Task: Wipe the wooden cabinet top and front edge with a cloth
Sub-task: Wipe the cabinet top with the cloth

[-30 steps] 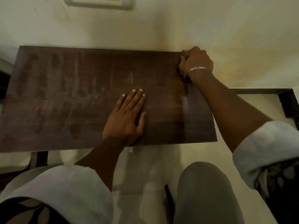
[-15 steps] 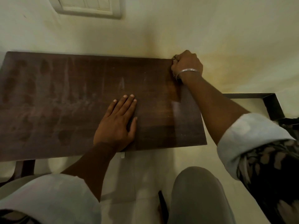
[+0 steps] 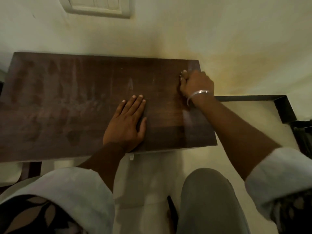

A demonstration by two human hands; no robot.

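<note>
The dark wooden cabinet top [image 3: 67, 102] stretches across the view, with dusty smears over its left half. My left hand [image 3: 126, 122] lies flat on it near the front edge [image 3: 168, 150], fingers spread and holding nothing. My right hand [image 3: 197, 83], with a silver bangle on the wrist, is a fist pressed on the top near the back right corner. Only a small dark bit of the cloth [image 3: 182, 77] shows at its fingertips; the rest is hidden inside the fist. A paler streak runs along the surface in front of that hand.
The cabinet stands against a cream wall with a white switch plate [image 3: 98, 5] above it. A dark metal frame [image 3: 283, 107] juts out low at the right. My grey-clad knee [image 3: 207, 191] is below the front edge, and dark furniture [image 3: 33, 169] is at lower left.
My right fist has slid from the back right corner a short way toward me along the right side. My left hand has stayed flat in the same spot.
</note>
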